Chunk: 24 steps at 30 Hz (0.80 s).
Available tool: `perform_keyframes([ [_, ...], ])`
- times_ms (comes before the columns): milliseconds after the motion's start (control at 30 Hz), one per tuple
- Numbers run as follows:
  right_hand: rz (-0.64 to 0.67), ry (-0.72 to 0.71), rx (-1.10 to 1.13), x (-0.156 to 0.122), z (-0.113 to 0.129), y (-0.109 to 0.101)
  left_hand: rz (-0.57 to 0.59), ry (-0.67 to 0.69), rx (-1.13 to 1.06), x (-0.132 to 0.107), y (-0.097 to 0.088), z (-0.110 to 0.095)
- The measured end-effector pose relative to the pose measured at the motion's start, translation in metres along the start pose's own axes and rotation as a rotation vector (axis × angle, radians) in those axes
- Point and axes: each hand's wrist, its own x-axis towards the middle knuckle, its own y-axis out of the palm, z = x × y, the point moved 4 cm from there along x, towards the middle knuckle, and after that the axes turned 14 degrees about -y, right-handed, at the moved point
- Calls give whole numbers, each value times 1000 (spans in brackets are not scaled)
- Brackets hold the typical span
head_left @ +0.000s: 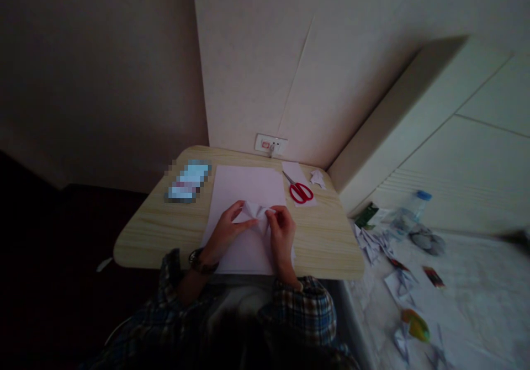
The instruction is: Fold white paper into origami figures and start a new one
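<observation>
A small folded piece of white paper (255, 213) lies on a large white sheet (247, 193) on a light wooden table (327, 237). My left hand (227, 231) presses on the folded piece's left side, fingers reaching across it. My right hand (282, 232) pinches its right edge with curled fingers. A watch sits on my left wrist, and both sleeves are plaid.
Red-handled scissors (298, 189) lie on a paper strip at the table's back right, beside a small folded paper shape (318, 178). A blurred-out flat object (187, 180) lies at the back left. A wall socket (270, 144) is behind. Right: bed with paper scraps (372, 243) and a bottle (409, 210).
</observation>
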Motion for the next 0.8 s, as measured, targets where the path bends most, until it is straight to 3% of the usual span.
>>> perform_keyframes([
  [167, 6, 27, -8, 0, -3, 0, 91, -107, -76, 0, 0, 5],
  [433, 33, 17, -9, 0, 1, 3, 58, -109, 30, 4, 0, 9],
  [567, -35, -45, 47, -1, 3, 2, 39, -89, 31, 5, -1, 9],
  [800, 8, -136, -7, 0, 10, 3, -29, -69, 13, 3, -3, 7],
])
